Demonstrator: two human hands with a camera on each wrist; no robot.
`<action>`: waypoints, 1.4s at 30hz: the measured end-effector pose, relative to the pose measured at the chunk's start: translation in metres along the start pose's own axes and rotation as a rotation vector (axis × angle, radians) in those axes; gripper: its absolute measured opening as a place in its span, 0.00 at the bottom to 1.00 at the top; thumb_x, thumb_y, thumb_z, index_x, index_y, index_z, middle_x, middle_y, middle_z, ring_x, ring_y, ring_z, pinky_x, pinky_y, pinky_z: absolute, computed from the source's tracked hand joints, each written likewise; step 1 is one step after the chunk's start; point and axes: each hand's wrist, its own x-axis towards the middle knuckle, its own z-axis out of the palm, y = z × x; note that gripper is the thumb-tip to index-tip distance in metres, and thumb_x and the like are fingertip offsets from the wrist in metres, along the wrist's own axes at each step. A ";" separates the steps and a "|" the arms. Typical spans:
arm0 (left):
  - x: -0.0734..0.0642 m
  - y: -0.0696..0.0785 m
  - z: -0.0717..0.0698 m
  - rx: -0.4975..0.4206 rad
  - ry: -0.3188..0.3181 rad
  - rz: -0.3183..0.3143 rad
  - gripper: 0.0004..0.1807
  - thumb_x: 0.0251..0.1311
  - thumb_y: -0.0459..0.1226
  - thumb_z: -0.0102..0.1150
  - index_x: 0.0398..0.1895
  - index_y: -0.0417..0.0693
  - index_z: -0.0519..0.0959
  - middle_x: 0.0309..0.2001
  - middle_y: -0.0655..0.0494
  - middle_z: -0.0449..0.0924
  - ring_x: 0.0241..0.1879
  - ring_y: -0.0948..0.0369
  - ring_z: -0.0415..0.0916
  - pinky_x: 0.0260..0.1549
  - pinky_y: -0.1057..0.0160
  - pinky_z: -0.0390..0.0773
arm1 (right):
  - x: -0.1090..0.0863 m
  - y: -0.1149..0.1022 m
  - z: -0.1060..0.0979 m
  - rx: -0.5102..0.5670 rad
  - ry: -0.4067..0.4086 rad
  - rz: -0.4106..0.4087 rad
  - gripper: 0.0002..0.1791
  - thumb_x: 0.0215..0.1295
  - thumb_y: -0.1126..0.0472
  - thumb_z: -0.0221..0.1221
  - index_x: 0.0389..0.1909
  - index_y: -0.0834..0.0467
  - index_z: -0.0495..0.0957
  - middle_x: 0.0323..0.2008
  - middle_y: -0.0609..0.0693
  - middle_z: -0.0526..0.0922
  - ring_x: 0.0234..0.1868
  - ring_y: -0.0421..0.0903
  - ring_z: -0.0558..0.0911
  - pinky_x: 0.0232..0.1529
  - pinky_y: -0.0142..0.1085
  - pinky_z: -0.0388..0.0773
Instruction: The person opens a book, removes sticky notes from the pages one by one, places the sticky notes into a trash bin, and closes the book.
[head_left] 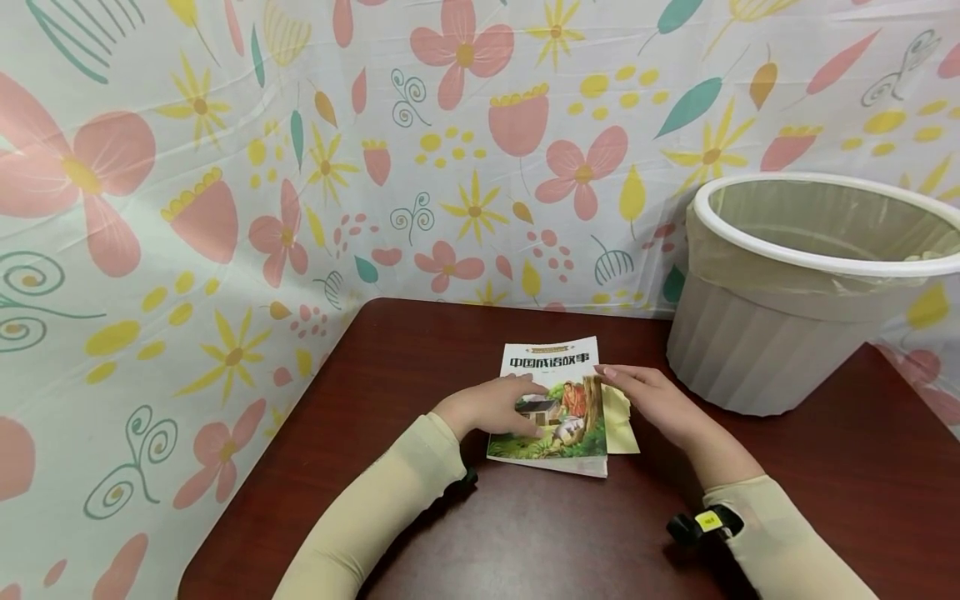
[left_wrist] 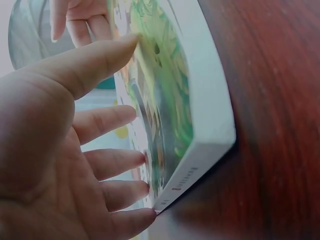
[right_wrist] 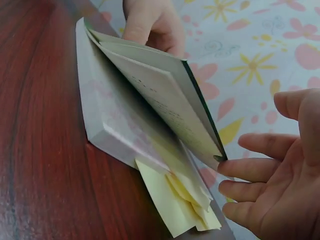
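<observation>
A paperback book (head_left: 562, 408) with an illustrated cover and Chinese title lies on the table. My left hand (head_left: 491, 406) rests on its left side, and the left wrist view has the thumb and fingers spread over the cover (left_wrist: 167, 85). Along the right edge, my right hand (head_left: 660, 400) touches the book with its fingertips. Seen from the right wrist, the cover and some pages (right_wrist: 160, 92) are raised from the lower block of pages, with fingertips at the corner. Yellow paper (head_left: 621, 429), creased and layered, sticks out from between the pages.
A grey waste bin (head_left: 757, 350) with a white rim and a plastic liner stands at the table's back right. Behind the dark red-brown table (head_left: 420, 350) hangs a flower-patterned curtain (head_left: 465, 208), which also runs along the left side.
</observation>
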 end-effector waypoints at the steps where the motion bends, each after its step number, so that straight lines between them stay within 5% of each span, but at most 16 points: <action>1: 0.000 -0.001 0.000 -0.007 0.007 0.008 0.38 0.66 0.58 0.63 0.78 0.68 0.64 0.85 0.55 0.45 0.84 0.51 0.42 0.78 0.43 0.57 | 0.000 -0.001 -0.001 0.014 -0.006 -0.007 0.37 0.81 0.40 0.45 0.75 0.65 0.66 0.74 0.65 0.69 0.78 0.66 0.62 0.75 0.67 0.56; 8: 0.004 -0.003 -0.002 -0.090 0.081 0.046 0.37 0.69 0.62 0.56 0.79 0.68 0.63 0.81 0.61 0.57 0.78 0.58 0.62 0.71 0.49 0.70 | 0.003 -0.009 0.001 0.201 -0.045 -0.023 0.39 0.82 0.42 0.45 0.80 0.65 0.55 0.78 0.66 0.60 0.80 0.65 0.58 0.77 0.61 0.54; 17: 0.006 -0.004 -0.005 -0.297 0.165 0.010 0.34 0.68 0.63 0.57 0.76 0.73 0.66 0.77 0.62 0.65 0.75 0.53 0.67 0.66 0.48 0.75 | 0.016 -0.025 0.022 0.444 -0.025 0.078 0.45 0.81 0.39 0.45 0.85 0.55 0.37 0.83 0.62 0.48 0.79 0.65 0.59 0.66 0.38 0.77; 24: 0.005 -0.007 -0.011 -0.387 0.196 0.043 0.32 0.72 0.59 0.54 0.76 0.64 0.69 0.77 0.57 0.67 0.74 0.50 0.68 0.67 0.49 0.75 | 0.027 -0.035 0.039 0.499 -0.058 0.073 0.42 0.81 0.36 0.41 0.85 0.50 0.39 0.83 0.57 0.48 0.81 0.64 0.56 0.72 0.58 0.68; 32: 0.000 -0.016 -0.018 -0.483 0.213 0.029 0.30 0.74 0.58 0.53 0.76 0.65 0.69 0.77 0.59 0.67 0.77 0.55 0.63 0.70 0.48 0.72 | 0.037 -0.048 0.059 0.507 -0.128 0.033 0.43 0.79 0.31 0.37 0.85 0.43 0.34 0.84 0.55 0.42 0.83 0.64 0.49 0.72 0.67 0.62; 42: -0.009 -0.033 -0.025 -0.726 0.156 -0.095 0.30 0.77 0.59 0.46 0.78 0.66 0.66 0.73 0.51 0.71 0.69 0.48 0.74 0.60 0.36 0.77 | 0.050 -0.067 0.085 0.446 -0.139 -0.012 0.35 0.83 0.39 0.39 0.84 0.37 0.40 0.85 0.48 0.38 0.85 0.60 0.42 0.68 0.68 0.67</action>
